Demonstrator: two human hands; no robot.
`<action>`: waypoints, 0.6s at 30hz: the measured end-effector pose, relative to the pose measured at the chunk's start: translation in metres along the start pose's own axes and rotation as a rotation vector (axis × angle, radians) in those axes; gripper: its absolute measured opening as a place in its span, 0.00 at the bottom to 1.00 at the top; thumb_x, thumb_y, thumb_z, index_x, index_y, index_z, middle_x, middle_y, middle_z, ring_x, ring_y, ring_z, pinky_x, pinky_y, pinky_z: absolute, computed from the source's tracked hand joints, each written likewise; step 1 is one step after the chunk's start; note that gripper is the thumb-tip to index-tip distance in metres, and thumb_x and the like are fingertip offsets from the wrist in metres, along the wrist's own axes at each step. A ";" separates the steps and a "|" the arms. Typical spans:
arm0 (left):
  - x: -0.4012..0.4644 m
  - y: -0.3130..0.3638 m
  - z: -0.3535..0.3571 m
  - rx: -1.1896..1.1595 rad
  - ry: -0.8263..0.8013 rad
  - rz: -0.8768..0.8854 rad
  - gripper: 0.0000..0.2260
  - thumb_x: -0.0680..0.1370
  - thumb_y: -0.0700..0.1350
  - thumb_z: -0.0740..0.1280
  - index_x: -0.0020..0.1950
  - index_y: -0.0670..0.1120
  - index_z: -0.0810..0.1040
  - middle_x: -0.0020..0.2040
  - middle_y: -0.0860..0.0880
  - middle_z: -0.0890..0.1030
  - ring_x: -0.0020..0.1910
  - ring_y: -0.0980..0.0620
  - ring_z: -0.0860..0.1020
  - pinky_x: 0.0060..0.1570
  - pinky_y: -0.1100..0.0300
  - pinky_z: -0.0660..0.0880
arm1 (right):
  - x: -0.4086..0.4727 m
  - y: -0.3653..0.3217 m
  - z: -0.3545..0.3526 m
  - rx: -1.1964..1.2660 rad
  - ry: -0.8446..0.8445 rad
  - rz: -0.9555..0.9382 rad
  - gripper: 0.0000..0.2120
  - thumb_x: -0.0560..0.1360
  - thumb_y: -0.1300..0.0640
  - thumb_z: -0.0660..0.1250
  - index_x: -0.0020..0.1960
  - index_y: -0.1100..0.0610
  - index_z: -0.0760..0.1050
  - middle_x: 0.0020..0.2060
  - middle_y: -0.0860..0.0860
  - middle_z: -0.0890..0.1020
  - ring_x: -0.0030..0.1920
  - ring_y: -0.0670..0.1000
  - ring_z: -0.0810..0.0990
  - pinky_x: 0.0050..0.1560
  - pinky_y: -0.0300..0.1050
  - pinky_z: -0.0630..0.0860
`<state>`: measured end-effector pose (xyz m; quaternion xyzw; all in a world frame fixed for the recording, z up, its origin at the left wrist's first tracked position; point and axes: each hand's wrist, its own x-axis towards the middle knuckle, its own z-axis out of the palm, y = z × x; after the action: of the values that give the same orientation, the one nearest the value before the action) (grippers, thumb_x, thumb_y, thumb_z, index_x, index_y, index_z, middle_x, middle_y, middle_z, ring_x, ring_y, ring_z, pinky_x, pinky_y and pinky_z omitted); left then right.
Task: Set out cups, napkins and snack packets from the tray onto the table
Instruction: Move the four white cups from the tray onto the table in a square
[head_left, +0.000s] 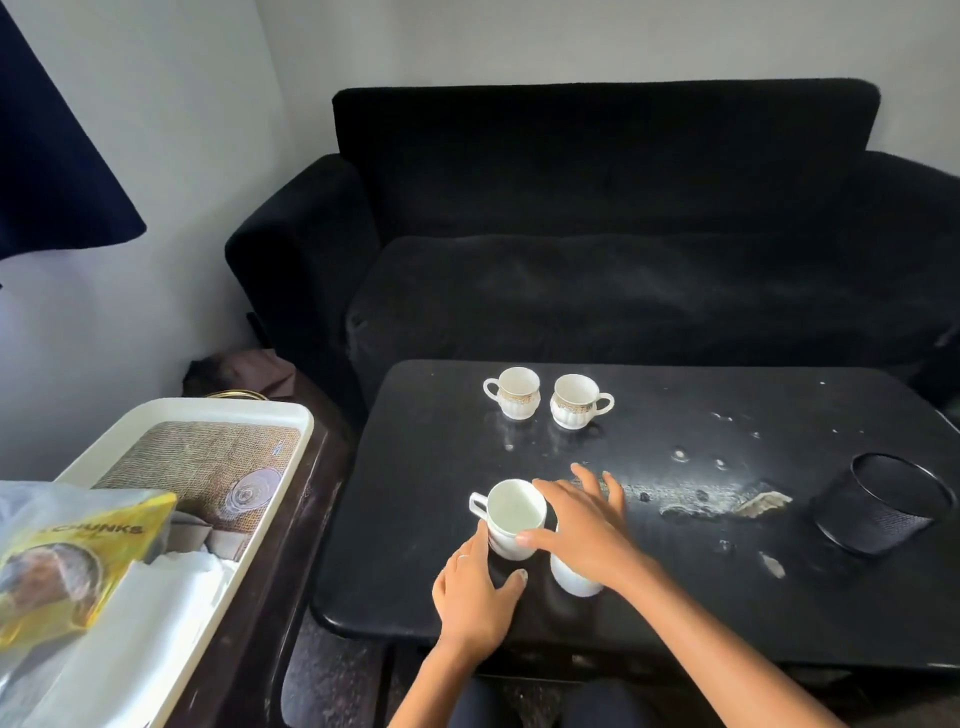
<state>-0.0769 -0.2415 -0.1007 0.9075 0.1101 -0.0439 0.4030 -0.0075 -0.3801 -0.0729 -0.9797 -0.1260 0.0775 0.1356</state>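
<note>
Two white cups with gold bands, a left far cup (514, 393) and a right far cup (575, 401), stand side by side at the far middle of the black table (415, 467). A plain white cup (511, 514) stands nearer, handle to the left. My left hand (475, 592) lies on the table with its fingertips against that cup's lower left side. My right hand (584, 525) spreads flat over another white cup (574, 579), hiding most of it, and its thumb touches the plain cup's rim. On the left, the white tray (293, 415) holds a yellow snack packet (78, 561) and white napkins (171, 577).
A black mesh holder (883, 504) lies tilted at the table's right. The tabletop has a chipped, peeling patch (727, 501) right of my hands. A black sofa (623, 260) stands behind the table. The tray rests on a dark side stand (291, 545).
</note>
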 end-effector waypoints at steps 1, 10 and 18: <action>0.006 0.001 0.000 0.021 0.001 0.005 0.32 0.75 0.53 0.66 0.76 0.56 0.56 0.66 0.59 0.74 0.69 0.58 0.67 0.70 0.56 0.61 | 0.005 0.000 -0.003 0.003 -0.003 -0.001 0.33 0.72 0.35 0.61 0.72 0.47 0.61 0.70 0.46 0.69 0.76 0.53 0.48 0.71 0.56 0.39; 0.064 0.007 0.009 0.131 0.027 0.005 0.34 0.76 0.55 0.65 0.78 0.53 0.52 0.69 0.52 0.71 0.72 0.52 0.64 0.72 0.52 0.56 | 0.058 0.009 -0.023 0.179 -0.077 -0.006 0.32 0.74 0.44 0.66 0.73 0.51 0.60 0.70 0.50 0.70 0.70 0.55 0.66 0.66 0.53 0.62; 0.098 0.016 0.010 0.129 0.026 0.012 0.34 0.76 0.55 0.64 0.78 0.52 0.52 0.69 0.50 0.71 0.73 0.48 0.63 0.72 0.48 0.56 | 0.089 0.015 -0.025 0.655 -0.105 -0.033 0.28 0.73 0.60 0.69 0.71 0.55 0.65 0.65 0.53 0.74 0.66 0.53 0.71 0.68 0.54 0.67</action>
<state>0.0220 -0.2432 -0.1127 0.9328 0.1067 -0.0368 0.3423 0.0858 -0.3760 -0.0643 -0.8765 -0.1173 0.1622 0.4378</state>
